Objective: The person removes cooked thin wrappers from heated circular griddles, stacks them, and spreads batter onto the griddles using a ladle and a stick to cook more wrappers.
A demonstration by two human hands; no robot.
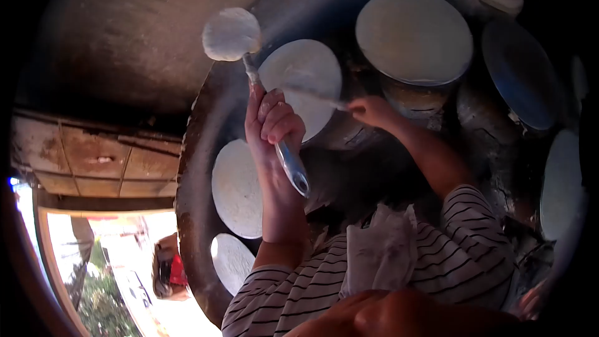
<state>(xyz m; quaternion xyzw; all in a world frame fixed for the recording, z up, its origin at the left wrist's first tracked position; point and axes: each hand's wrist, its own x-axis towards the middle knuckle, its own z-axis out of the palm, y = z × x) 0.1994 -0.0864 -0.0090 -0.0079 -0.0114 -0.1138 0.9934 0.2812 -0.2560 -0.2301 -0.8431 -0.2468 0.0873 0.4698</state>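
1. At far left, a bright opening looks out on green foliage [103, 302], below a tiled panel [93, 156] streaked brown.

2. Beside the opening sits a dark bag [165, 265] with a red patch, near the curved rim [193, 143] of a wide, dark round work surface.

3. Inside that rim, two pale discs lie one above the other: a lower disc [231, 263], partly behind the striped sleeve, and a larger disc [238, 190] above it, beside the left forearm.

4. The left hand [275, 115] is raised, its fingers curled tightly around the handle of a ladle-like tool [231, 34]. The tool tilts, its rounded head up and coated white, its metal handle end jutting below the fist.

5. Just behind the hand, a pale round plate [310, 72] is crossed by a thin stick [318, 95]; blur hides whether the two touch.

6. The right hand [372, 112], nearly closed, pinches the stick's near end between its fingertips. Below, a crumpled white cloth [382, 246] hangs against the striped shirt [312, 293].

7. Beyond the right hand, a broad pale plate [414, 36] tops a round base [415, 101].

8. At right, a dark plate [519, 73] tilts steeply above a pale, bluish disc [560, 187] near the shadowed edge.
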